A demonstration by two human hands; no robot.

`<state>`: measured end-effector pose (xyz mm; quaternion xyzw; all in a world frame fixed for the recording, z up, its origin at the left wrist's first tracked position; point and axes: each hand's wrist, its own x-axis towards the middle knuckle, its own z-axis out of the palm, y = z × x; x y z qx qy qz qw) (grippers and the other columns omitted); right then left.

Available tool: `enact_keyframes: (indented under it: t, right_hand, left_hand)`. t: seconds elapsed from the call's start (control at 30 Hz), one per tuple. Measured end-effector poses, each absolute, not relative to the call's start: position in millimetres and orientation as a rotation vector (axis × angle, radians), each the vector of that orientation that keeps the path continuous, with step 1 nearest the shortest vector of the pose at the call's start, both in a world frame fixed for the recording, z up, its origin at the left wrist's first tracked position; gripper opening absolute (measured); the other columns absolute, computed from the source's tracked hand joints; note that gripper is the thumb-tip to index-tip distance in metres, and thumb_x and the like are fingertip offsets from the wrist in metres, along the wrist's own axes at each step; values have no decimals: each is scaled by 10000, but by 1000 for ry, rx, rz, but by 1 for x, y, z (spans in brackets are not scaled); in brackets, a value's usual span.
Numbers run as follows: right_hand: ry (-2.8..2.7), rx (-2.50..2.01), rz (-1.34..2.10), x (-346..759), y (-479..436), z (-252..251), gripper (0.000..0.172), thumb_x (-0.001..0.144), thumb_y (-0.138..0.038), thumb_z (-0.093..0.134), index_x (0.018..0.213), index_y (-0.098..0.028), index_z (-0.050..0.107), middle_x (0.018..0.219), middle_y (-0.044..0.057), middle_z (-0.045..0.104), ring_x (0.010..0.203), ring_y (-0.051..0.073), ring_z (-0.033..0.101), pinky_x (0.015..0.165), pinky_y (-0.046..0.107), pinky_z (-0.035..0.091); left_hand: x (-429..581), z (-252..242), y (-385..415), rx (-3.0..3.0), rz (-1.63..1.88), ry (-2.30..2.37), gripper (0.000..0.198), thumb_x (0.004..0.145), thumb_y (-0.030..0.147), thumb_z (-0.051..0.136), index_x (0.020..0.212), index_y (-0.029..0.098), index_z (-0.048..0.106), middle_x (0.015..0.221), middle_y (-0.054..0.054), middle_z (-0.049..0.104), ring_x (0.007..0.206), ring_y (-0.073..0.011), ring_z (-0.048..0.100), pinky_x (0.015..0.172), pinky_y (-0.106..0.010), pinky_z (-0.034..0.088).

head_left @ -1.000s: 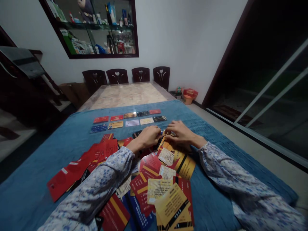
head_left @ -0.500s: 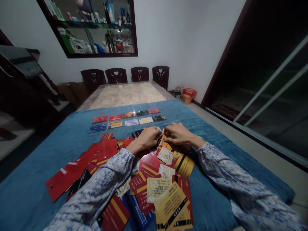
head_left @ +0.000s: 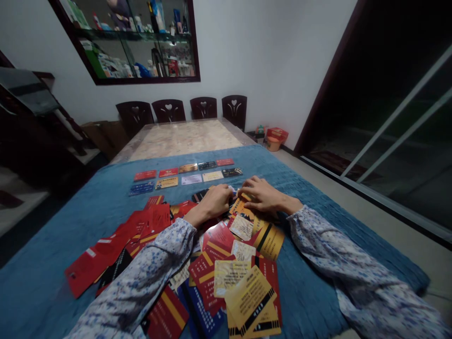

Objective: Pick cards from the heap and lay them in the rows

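A heap of loose cards lies in front of me, with both hands at its far side. My left hand is closed at the far edge of the heap, its fingers curled; whatever is in its fingertips is mostly hidden. Just beyond them peeks the edge of a whitish-blue card. My right hand has its thumb and fingers closed on an orange card. Below that card lie a pale patterned card and a yellow card with a black stripe. Red cards spread out left of my left forearm.
Two rows of cards, including a white card, lie beyond the heap on a blue cloth. Past the cloth shows the bare marbled tabletop. Several dark chairs stand along the far side.
The right hand's fingers have shifted slightly on the orange card, which shows a little more of its face. The left hand stays nearly where it was. The whole view has tilted slightly.
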<state>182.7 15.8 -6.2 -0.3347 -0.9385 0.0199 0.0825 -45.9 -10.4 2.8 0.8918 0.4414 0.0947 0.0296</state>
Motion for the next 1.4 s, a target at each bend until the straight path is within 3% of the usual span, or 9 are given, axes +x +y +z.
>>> enact_keyframes:
  t: [0.13, 0.3, 0.7, 0.83, 1.03, 1.4]
  right_hand:
    - [-2773, -1087, -10, 189, 19, -10, 397, 957, -501, 575, 1210, -221, 698, 1199, 157, 629, 1073, 313, 475, 867, 433, 392]
    - [-2774, -1111, 7, 191, 21, -15, 441, 982, -480, 537, 1325, -229, 653, 1210, 154, 654, 1075, 309, 490, 849, 409, 384]
    - [-2713, -1203, 113, 187, 24, -20, 401, 989, -441, 522, 1270, -195, 666, 1200, 157, 644, 1073, 299, 510, 846, 407, 404]
    - [-2714, -1172, 119, 187, 24, -22, 424, 1003, -387, 479, 1357, -200, 619, 1296, 162, 625, 1114, 294, 502, 875, 416, 411]
    - [-2684, -1172, 105, 186, 23, -23, 420, 997, -345, 468, 1353, -190, 629, 1274, 178, 620, 1100, 304, 481, 880, 445, 432]
    - [-2568, -1325, -70, 185, 23, -22, 270, 1022, -352, 476, 1072, -200, 693, 1101, 134, 655, 1024, 275, 514, 813, 387, 392]
  left_hand:
    - [-46, 2, -9, 2735, 304, 1361, 262, 851, 61, 515, 918, 162, 748, 945, -95, 704, 909, -220, 651, 791, -300, 490]
    - [-46, 2, -10, 2706, 331, 1360, 275, 835, 52, 518, 932, 160, 751, 945, -101, 711, 900, -228, 655, 800, -313, 495]
    - [-44, 2, -12, 2724, 313, 1376, 261, 881, 88, 503, 929, 155, 751, 951, -103, 710, 906, -214, 655, 823, -311, 507]
    - [-44, -1, -12, 2719, 341, 1375, 274, 952, 167, 484, 979, 154, 756, 997, -118, 713, 935, -226, 662, 854, -333, 518]
    - [-43, -1, -14, 2739, 349, 1377, 266, 993, 287, 520, 932, 154, 743, 961, -112, 689, 930, -227, 655, 861, -344, 516]
    - [-41, -2, -17, 2760, 308, 1403, 263, 971, 386, 597, 1030, 150, 699, 1073, -126, 677, 1041, -264, 638, 922, -386, 512]
